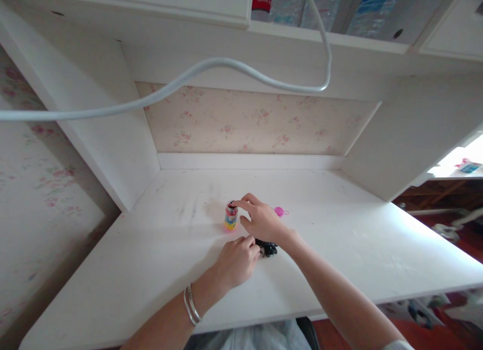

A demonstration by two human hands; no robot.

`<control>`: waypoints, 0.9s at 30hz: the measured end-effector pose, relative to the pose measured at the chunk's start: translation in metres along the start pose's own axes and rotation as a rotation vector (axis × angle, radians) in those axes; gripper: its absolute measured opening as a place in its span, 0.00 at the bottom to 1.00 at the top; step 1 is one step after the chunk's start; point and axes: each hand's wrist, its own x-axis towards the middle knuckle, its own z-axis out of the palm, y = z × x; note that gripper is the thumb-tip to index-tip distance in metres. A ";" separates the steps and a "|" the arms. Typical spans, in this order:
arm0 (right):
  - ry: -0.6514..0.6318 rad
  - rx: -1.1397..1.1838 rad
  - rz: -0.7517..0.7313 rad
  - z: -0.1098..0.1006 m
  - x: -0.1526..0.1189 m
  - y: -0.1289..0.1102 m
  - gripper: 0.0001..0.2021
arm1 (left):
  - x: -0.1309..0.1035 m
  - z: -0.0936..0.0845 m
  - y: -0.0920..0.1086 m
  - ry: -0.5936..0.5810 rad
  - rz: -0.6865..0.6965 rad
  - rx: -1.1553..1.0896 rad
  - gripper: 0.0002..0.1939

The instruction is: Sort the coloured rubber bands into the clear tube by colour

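Note:
A small clear jar (231,217) with a colourful label stands upright on the white table, and something black shows at its mouth. My right hand (264,222) reaches over from the right, its index finger stretched to the jar's mouth and its thumb held apart. Below it, my left hand (237,259), with silver bangles at the wrist, has its fingers curled together. These fingers are at the left edge of a shiny black bunch (268,249), whose kind I cannot make out. Whatever they may pinch is hidden. Behind my right hand lies a round pink lid (279,211) with a loop.
A white cable (226,63) hangs across the view in front of the shelf. Plastic bottles (289,6) stand in the shelf overhead. White side panels (86,103) bound the table (151,269) left and right, with a flowered wall panel (245,121) at the back.

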 end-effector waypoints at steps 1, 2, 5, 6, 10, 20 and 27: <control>0.007 0.003 0.000 0.000 0.000 0.000 0.24 | 0.000 0.000 0.000 0.000 -0.005 0.001 0.14; 0.015 0.007 -0.001 -0.001 -0.001 0.000 0.25 | 0.000 -0.001 0.001 -0.002 -0.009 0.002 0.14; 0.045 0.029 -0.009 -0.002 -0.002 0.000 0.25 | 0.001 -0.002 0.001 -0.010 -0.012 0.001 0.13; 0.053 0.037 -0.011 -0.002 -0.003 0.001 0.25 | 0.001 -0.003 0.002 -0.011 -0.012 -0.001 0.13; 0.104 0.098 -0.010 -0.004 -0.010 0.007 0.24 | 0.001 -0.005 0.003 -0.011 -0.017 -0.002 0.14; 0.267 0.346 0.253 0.020 -0.067 0.075 0.10 | 0.006 -0.002 0.000 0.004 -0.128 -0.090 0.10; 0.200 0.347 0.318 0.047 -0.110 0.097 0.11 | 0.011 -0.003 0.011 0.002 -0.144 -0.110 0.11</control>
